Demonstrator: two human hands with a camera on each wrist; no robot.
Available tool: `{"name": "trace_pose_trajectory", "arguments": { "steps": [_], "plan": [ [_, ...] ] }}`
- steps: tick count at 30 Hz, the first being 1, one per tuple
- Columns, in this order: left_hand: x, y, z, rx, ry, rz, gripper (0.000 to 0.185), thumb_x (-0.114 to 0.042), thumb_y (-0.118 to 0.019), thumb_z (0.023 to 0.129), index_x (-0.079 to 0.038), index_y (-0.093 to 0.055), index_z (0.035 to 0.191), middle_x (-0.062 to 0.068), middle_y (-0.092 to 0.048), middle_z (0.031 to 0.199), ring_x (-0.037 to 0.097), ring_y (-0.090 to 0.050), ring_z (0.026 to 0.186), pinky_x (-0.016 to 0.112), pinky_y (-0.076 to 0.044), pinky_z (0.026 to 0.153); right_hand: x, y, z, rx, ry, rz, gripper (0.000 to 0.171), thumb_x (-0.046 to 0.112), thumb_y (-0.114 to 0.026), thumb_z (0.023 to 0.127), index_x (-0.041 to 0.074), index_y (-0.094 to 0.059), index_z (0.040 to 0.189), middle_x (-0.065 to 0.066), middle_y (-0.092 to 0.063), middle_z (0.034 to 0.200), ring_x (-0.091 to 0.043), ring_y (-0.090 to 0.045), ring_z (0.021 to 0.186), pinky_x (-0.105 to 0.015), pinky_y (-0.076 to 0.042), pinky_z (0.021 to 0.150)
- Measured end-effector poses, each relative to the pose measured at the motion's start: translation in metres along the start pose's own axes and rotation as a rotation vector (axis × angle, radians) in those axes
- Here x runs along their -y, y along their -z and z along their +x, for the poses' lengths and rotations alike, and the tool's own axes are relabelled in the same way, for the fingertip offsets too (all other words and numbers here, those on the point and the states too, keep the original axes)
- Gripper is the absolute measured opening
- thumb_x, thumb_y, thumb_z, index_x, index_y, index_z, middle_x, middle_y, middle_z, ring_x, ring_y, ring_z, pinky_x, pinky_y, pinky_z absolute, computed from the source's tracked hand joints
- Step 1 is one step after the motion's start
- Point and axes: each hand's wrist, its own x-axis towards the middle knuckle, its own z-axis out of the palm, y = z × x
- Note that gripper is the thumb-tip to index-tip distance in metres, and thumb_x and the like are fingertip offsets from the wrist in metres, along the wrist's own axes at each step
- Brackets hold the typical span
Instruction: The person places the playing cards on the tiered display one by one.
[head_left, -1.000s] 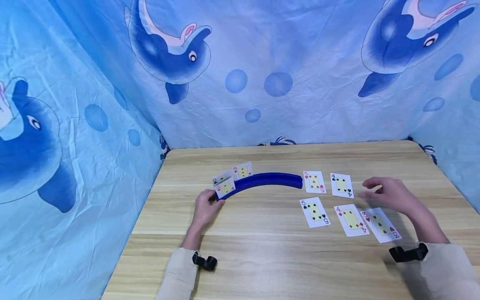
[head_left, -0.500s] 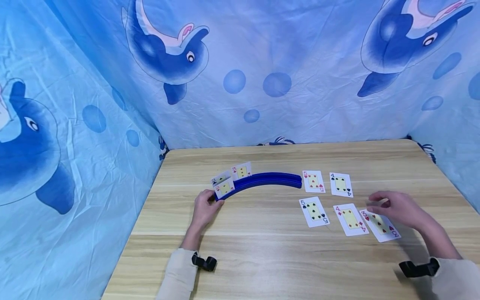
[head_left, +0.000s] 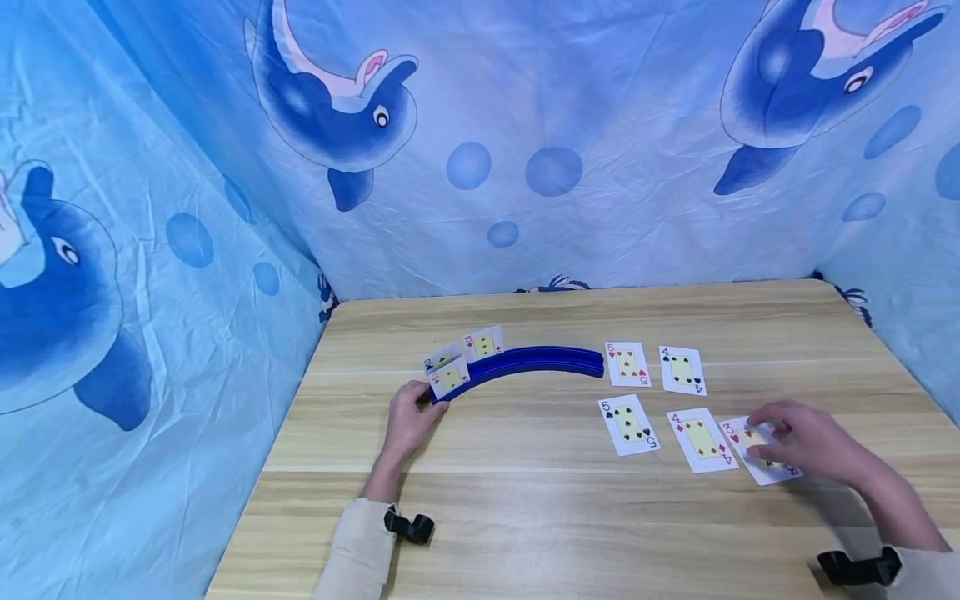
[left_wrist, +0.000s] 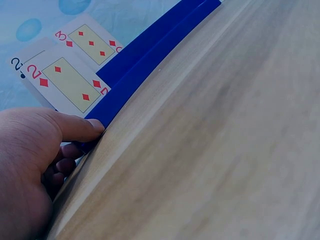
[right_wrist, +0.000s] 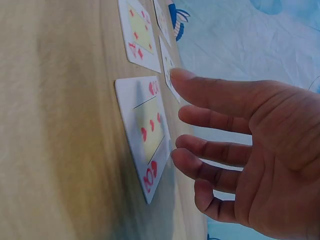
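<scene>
At the left end of a curved blue card holder (head_left: 536,360), my left hand (head_left: 411,422) grips the rim between thumb and fingers. Standing in that end are a two of diamonds (left_wrist: 67,82), a black two (left_wrist: 24,69) mostly hidden behind it, and a three of diamonds (left_wrist: 92,42). My right hand (head_left: 813,440) hovers over the three of hearts (right_wrist: 147,130), fingers loosely bent and apart from the card in the right wrist view. Left of that card lies the four of diamonds (head_left: 702,439).
A five of hearts (head_left: 627,364), four of spades (head_left: 682,370) and five of spades (head_left: 628,425) lie face up on the wooden table (head_left: 540,517). Behind the table hangs a blue dolphin-print curtain (head_left: 622,225).
My right hand has moved from beside the four of spades toward me, down over the three of hearts. My left hand keeps its grip on the card holder.
</scene>
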Motion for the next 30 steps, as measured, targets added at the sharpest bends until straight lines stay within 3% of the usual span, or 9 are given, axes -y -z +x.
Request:
{"name": "trace_pose_trajectory", "arguments": {
  "steps": [3,6,9,16,30],
  "plan": [
    [0.000,0.000,0.000,-0.001,-0.001,0.005,0.035,-0.008,-0.078,0.082,0.002,-0.071,0.115,0.019,-0.070,0.116,0.033,-0.061,0.111,0.050,-0.049,0.099,-0.001,-0.004,-0.004,0.008,0.004,-0.002,0.047,0.037,-0.089,0.069,0.009,-0.072,0.103,-0.019,-0.067,0.112,-0.013,-0.059,0.085,-0.026,-0.047,0.067],
    [0.000,0.000,0.001,0.000,0.000,0.014,0.035,-0.009,-0.078,0.083,0.002,-0.071,0.115,0.019,-0.070,0.117,0.033,-0.061,0.111,0.050,-0.049,0.099,-0.003,-0.008,-0.009,0.010,0.006,0.013,0.050,0.039,-0.090,0.066,0.009,-0.072,0.103,-0.030,-0.058,0.124,-0.036,-0.060,0.099,-0.046,-0.052,0.078],
    [0.000,0.000,0.001,-0.001,0.000,0.024,0.034,-0.009,-0.078,0.083,0.002,-0.071,0.114,0.019,-0.070,0.116,0.033,-0.062,0.110,0.050,-0.050,0.098,-0.005,-0.011,-0.013,0.015,0.002,0.034,0.052,0.038,-0.090,0.066,0.007,-0.071,0.104,-0.034,-0.049,0.133,-0.051,-0.051,0.113,-0.064,-0.047,0.085],
    [0.001,-0.001,0.001,0.000,0.008,0.021,0.034,-0.009,-0.078,0.083,0.002,-0.071,0.114,0.019,-0.070,0.117,0.033,-0.061,0.111,0.049,-0.050,0.098,-0.012,-0.019,-0.018,0.012,0.025,0.052,0.055,0.035,-0.091,0.064,0.008,-0.070,0.107,-0.033,-0.042,0.139,-0.054,-0.044,0.120,-0.069,-0.042,0.089],
    [0.002,-0.001,0.000,-0.006,-0.002,0.008,0.035,-0.008,-0.078,0.083,0.002,-0.071,0.115,0.019,-0.070,0.117,0.034,-0.062,0.111,0.050,-0.050,0.098,-0.016,-0.023,-0.017,0.003,0.043,0.035,0.048,0.030,-0.091,0.065,0.012,-0.065,0.101,-0.034,-0.042,0.138,-0.052,-0.046,0.117,-0.069,-0.042,0.089]
  ]
}}
